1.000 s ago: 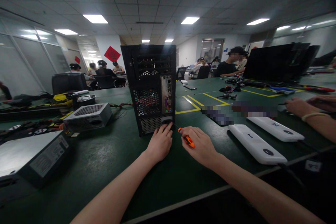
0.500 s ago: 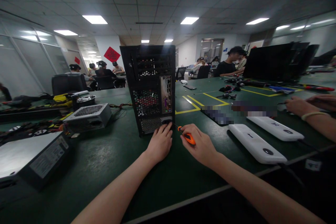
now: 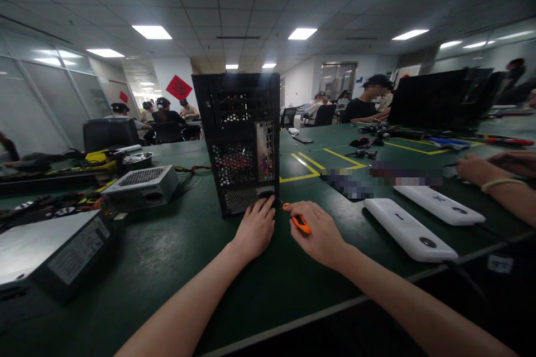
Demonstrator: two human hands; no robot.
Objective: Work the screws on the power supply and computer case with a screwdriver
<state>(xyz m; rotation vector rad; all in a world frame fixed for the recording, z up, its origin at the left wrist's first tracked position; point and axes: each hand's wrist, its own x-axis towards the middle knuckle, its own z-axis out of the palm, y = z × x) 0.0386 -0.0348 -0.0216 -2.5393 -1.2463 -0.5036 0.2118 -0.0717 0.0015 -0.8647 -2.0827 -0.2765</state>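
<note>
A black computer tower case point(image 3: 237, 134) stands upright on the green table, its back panel with ports facing me. My left hand point(image 3: 255, 228) reaches to the panel's lower right corner, with its fingers stretched out and the tips against the case below the ports. What lies under those fingertips is hidden. Just to the right, my right hand point(image 3: 320, 234) is closed around the orange handle of a screwdriver point(image 3: 300, 224). Its thin shaft points left toward the case's lower corner, close to my left fingertips. Whether the tip sits in a screw is too small to tell.
Two power supply units stand on the left, a near one point(image 3: 79, 251) and a farther one point(image 3: 142, 184). White numbered devices point(image 3: 406, 228) lie to the right, beside a pixelated phone-like object point(image 3: 345, 184). A co-worker's hands point(image 3: 486, 173) are at the right edge. Monitors point(image 3: 435, 100) stand behind.
My right hand and the screwdriver handle have turned and shifted very slightly. My left hand stays against the case. A person has appeared in the far right background.
</note>
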